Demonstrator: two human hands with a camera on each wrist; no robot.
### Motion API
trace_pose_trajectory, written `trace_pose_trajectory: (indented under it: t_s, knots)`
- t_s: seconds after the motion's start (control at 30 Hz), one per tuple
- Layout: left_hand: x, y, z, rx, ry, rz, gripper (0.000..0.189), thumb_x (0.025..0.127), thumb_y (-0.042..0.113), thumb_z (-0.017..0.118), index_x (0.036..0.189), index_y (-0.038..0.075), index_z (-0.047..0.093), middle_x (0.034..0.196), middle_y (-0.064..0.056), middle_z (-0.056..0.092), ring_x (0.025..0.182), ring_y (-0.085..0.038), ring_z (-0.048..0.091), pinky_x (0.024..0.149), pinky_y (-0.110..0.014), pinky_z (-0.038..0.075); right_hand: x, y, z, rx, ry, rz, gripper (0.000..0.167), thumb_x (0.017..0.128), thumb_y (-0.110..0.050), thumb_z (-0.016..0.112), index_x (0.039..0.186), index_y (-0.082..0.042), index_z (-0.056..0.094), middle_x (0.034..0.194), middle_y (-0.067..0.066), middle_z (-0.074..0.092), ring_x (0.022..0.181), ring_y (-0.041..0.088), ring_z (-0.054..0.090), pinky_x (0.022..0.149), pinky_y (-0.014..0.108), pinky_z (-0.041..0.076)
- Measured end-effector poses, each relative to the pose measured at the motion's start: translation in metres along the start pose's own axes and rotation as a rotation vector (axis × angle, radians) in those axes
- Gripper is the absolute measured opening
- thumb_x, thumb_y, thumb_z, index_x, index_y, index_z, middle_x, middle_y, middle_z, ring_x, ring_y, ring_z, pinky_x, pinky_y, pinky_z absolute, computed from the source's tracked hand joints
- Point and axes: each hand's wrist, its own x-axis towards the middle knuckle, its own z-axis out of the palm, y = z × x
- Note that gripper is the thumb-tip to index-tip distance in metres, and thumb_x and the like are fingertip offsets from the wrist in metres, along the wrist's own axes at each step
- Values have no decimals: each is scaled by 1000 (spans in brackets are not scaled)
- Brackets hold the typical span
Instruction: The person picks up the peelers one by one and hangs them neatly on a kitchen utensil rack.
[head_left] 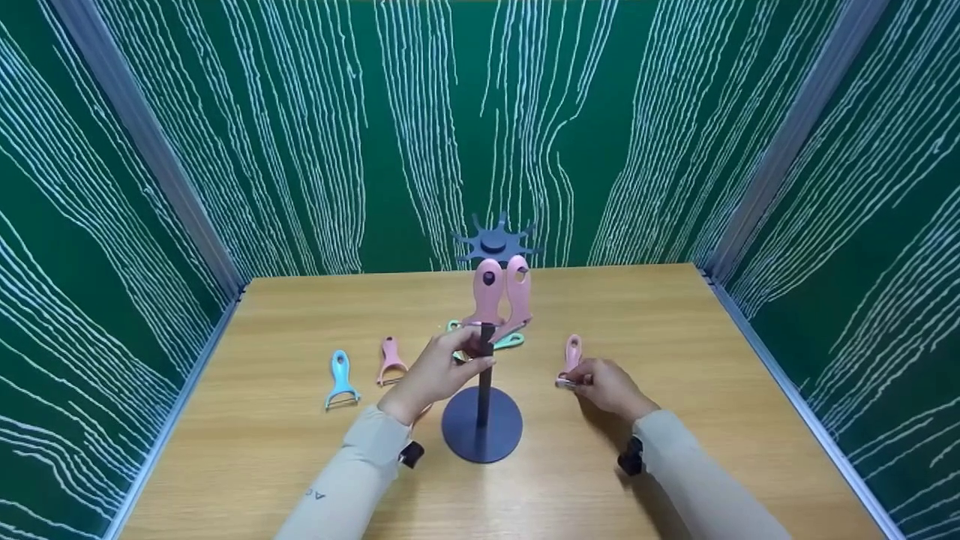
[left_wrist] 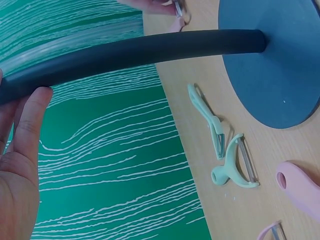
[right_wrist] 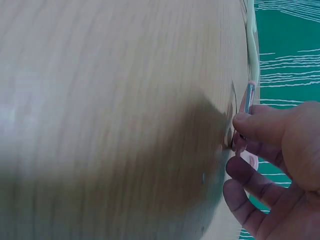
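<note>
My left hand (head_left: 439, 371) grips the dark pole (head_left: 484, 409) of a stand, fingers and thumb curled around it below the hanging tools. The stand has a round base (head_left: 482, 446) on the table and a spoked, star-like top (head_left: 493, 241). Two pink peelers (head_left: 487, 292) hang at its upper part, in front of the top. To the right of the base, my right hand (head_left: 611, 386) pinches another pink peeler (head_left: 574, 349) near its metal blade, between thumb and fingers. That peeler is close over the wooden table, its handle pointing away from me.
Left of the stand lie a blue peeler (head_left: 340, 367) and a pink peeler (head_left: 390, 352). Two green peelers (left_wrist: 231, 172) rest behind the pole, partly hidden in the head view. Green walls with white lines (head_left: 420, 135) enclose the table (head_left: 300, 480).
</note>
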Motion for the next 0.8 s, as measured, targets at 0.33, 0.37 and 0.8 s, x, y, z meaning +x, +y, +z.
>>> trace_pose_trajectory:
  t_s: [0.33,0.37,0.8]
  knots:
    - [-1,-1,-1,3,0,5,23,106,23,74,129,20,71,117,1,72,110,-18,68,102,-42,59,4,-5,-1,25,38,59,17,95,-11,84,111,-5,82,112,11,75,95,23,67,87,46,57]
    - [-1,-1,-1,-1,-1,4,23,106,23,73,129,20,71,118,1,72,110,-18,68,102,-43,60,5,-5,-2,46,41,92,22,96,-14,84,115,-3,81,112,11,75,95,23,68,86,45,58]
    - [0,-1,-1,-22,-7,-27,22,106,25,74,127,22,73,118,2,72,112,-18,68,103,-44,59,23,-3,-1,120,147,263,53,96,-27,82,132,10,67,110,20,76,86,23,66,72,34,54]
